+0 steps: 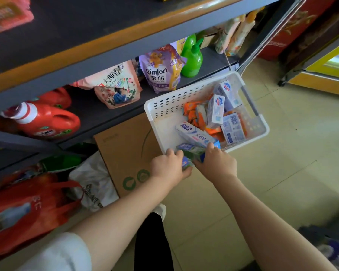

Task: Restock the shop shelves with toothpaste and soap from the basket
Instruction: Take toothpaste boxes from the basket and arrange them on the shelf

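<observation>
A shop floor of pale tiles [282, 173] lies under everything, and a big grey shelf rack [110, 53] stands along the left side. The white basket [184, 96] with holes in its walls is the thing to look from. It sits on top of a brown cardboard box [123, 153], right in front of the rack. Behind the basket, on a shelf, stand a purple Comfort pouch [159, 71] and a green bottle [192, 59]. Further left of the basket on the same shelf are a pink pouch [117, 87] and a red jug [45, 120] lying on its side. Low down and left of the basket sit a red bag [31, 208] and a white plastic bag [94, 184]. Inside the basket, on the far side, are small white and blue soap boxes [216, 110] on top of orange packets [193, 114]. On the near side of the basket lies a long white toothpaste box [194, 133]. At the near rim of the basket, both hands grasp a green and white toothpaste box [192, 151]. The left hand [168, 167] curls its fingers around one end of that box. The right hand [215, 163] grips the other end, with its fingers bent over the top.
</observation>
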A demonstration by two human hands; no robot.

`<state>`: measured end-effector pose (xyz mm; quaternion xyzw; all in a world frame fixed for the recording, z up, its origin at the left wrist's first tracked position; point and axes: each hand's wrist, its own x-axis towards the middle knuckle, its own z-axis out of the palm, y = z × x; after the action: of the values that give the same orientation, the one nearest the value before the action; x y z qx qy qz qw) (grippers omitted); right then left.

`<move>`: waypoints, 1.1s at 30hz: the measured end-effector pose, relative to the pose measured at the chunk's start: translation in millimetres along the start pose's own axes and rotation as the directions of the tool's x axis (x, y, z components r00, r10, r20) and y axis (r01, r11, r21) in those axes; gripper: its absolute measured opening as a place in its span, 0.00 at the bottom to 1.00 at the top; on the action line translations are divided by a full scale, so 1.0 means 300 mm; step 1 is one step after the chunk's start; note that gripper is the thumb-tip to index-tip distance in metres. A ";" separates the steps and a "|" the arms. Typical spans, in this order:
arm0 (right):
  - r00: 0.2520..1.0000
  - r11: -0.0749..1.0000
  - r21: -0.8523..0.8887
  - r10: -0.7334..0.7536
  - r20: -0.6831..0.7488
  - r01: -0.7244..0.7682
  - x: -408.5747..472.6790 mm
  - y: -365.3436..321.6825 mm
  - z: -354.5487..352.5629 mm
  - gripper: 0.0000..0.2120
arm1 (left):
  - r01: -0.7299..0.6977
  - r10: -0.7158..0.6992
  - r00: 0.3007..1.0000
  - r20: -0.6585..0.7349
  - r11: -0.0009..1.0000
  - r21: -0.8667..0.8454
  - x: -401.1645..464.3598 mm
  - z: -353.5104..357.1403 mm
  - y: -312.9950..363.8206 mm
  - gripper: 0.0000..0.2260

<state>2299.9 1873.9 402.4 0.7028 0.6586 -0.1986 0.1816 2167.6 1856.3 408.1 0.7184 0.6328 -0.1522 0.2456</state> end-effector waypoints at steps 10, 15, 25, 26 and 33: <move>0.996 0.991 -0.130 -0.010 0.091 0.022 -0.027 0.012 -0.102 0.23 | 0.117 -0.115 0.992 -0.052 0.992 0.040 0.082 -0.040 -0.001 0.25; 0.992 0.998 0.035 0.049 0.114 -0.054 -0.071 0.069 -0.100 0.21 | 0.115 -0.115 0.993 0.018 0.993 -0.012 0.123 -0.059 0.015 0.16; 0.968 0.922 0.334 0.127 0.216 -0.196 -0.200 0.088 -0.050 0.19 | 0.081 -0.070 0.996 0.046 0.945 -0.317 0.039 -0.093 -0.055 0.14; 0.974 0.909 0.374 0.116 0.197 -0.184 -0.214 0.084 -0.065 0.19 | 0.029 -0.025 1.000 0.016 0.938 -0.345 0.000 -0.115 -0.098 0.12; 0.996 0.796 0.606 -0.049 0.073 -0.005 -0.255 -0.151 -0.181 0.19 | 0.037 -0.080 0.994 -0.074 0.891 -0.453 -0.338 -0.171 -0.471 0.20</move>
<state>2252.9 1839.6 488.8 0.7073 0.5604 -0.4302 -0.0268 2008.4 1810.7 481.9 0.6287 0.6827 0.0239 0.3716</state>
